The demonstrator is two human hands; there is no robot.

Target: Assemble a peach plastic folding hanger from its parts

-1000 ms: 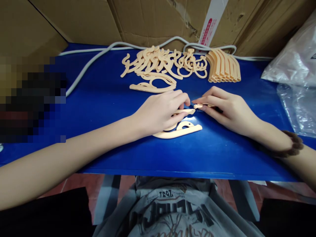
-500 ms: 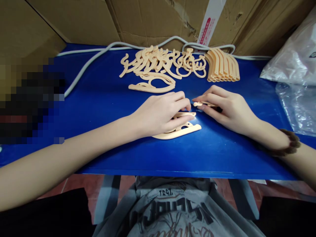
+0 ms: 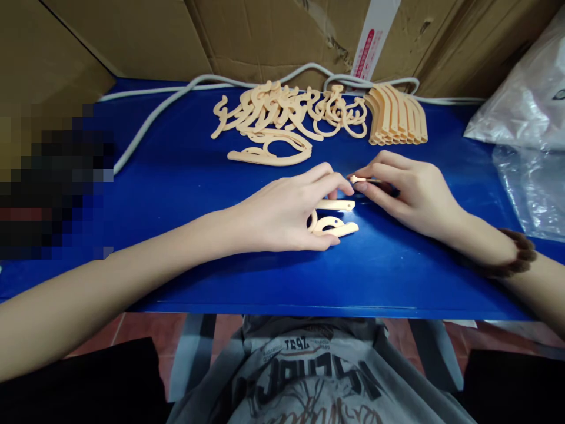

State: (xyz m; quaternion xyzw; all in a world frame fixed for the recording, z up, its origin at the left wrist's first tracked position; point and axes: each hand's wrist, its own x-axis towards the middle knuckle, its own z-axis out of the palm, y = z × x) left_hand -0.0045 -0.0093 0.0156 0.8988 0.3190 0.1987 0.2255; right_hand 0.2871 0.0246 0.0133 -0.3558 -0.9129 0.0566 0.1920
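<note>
My left hand (image 3: 286, 209) lies over a beige plastic folding hanger (image 3: 338, 228), its thumb along the near side and its fingers curled over the far side. A straight beige arm (image 3: 338, 205) sticks out between thumb and fingers; the hand hides the rest. My right hand (image 3: 401, 182) pinches a thin beige plastic piece with a knobbed end (image 3: 358, 179), just right of the left fingertips. Most of that piece is hidden, so its full shape does not show. Behind my hands lies another beige folding hanger (image 3: 269, 154).
Several loose beige hooks (image 3: 269, 109) form a pile at the back of the blue table (image 3: 212, 282). Beside it stands a stack of curved hanger arms (image 3: 397, 118). A white cable (image 3: 150, 126) runs along the cardboard (image 3: 265, 41). Clear plastic bags (image 3: 521, 106) lie at right.
My left thumb has moved toward me, to the hanger's near edge, and the left index finger has stretched toward my right hand. The piece in my right hand has shifted slightly away from me.
</note>
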